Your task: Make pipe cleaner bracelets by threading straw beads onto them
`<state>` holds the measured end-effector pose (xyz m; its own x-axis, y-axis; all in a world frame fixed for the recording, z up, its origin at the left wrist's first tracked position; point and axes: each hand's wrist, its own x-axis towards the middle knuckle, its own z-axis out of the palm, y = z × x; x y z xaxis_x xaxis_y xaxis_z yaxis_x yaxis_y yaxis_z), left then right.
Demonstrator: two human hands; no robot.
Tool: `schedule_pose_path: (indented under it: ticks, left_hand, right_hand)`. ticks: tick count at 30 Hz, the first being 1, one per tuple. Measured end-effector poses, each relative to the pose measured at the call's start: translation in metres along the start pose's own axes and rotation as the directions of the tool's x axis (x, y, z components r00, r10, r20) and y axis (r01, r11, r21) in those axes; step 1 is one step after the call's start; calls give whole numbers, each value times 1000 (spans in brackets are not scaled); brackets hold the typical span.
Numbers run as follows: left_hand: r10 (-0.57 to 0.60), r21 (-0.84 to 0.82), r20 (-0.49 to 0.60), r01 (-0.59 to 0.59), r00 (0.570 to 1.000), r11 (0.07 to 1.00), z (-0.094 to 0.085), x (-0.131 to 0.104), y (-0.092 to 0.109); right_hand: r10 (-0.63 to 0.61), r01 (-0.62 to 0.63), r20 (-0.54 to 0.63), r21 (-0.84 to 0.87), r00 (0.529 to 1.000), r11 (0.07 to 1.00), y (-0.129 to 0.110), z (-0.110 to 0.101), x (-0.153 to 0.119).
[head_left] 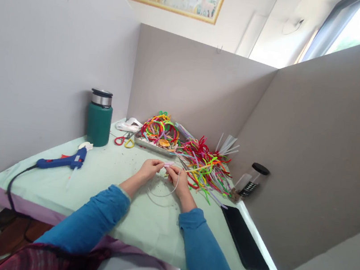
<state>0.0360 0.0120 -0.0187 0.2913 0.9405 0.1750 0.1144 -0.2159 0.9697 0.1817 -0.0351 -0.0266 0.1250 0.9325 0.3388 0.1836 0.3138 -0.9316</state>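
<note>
Near the middle of the table [90, 194], both hands meet over a small pink piece [169, 165]. My left hand [149, 169] pinches its left end with closed fingers. My right hand [178, 179] has its fingers closed on the right side of the same piece. A thin pale loop [166, 195] hangs below and around my right hand. Just beyond the hands lies a large pile of coloured fuzzy stems [205, 157]. Behind them a metal tray [154, 148] holds coloured rings [157, 129] of the same stems.
On the left are a blue glue gun [62, 162] with a black cord and a green bottle [99, 118]. Red and yellow scissors [129, 143] lie by the tray. At right are a black flat object [242, 239] and a clear black-lidded container [251, 182]. Grey partitions [194, 83] enclose the table.
</note>
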Motion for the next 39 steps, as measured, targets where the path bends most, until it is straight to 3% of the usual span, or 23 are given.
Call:
schedule_pose_path:
  ticks: [6, 15, 28, 39]
  left_hand:
    - [77, 34, -1, -77, 997, 996, -1, 0, 4]
    - [224, 145, 25, -225, 974, 963, -1, 6, -7]
    - [190, 212, -50, -175, 981, 961, -2, 2, -2]
    - [207, 231, -6, -200, 978, 952, -2, 2, -3]
  right_hand:
    - [-5, 5, -1, -17, 1000, 1000, -3, 0, -1]
    - [-36, 36, 0, 23, 999, 999, -3, 0, -1]
    - [-34, 35, -7, 64, 999, 997, -4, 2, -2]
    - [-1, 2, -28, 48, 1000, 999, 5, 2, 2]
